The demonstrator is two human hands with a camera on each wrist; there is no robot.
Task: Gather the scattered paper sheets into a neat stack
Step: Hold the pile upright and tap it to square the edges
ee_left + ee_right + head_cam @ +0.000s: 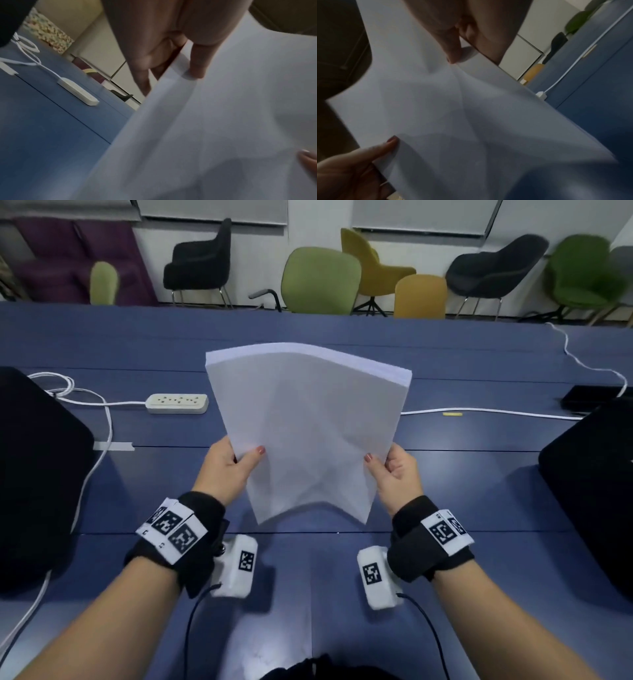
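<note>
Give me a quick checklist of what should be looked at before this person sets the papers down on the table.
1. Left hand grips the paper stack at its left edge: ok.
2. Right hand grips the right edge: ok.
3. Sheets lined up: far edges look even, but the stack bows in the middle: not ok.
4. All sheets gathered: none loose on the blue table: ok.
5. Landing spot clear of the power strip and white cable: ok.

We extend both forearms forward, side by side and apart. Our left hand [228, 466] pinches the left edge of the paper stack [308, 426], thumb on top and fingers beneath. Our right hand [397, 474] pinches the right edge likewise. Each wrist carries a black strap with printed markers.
</note>
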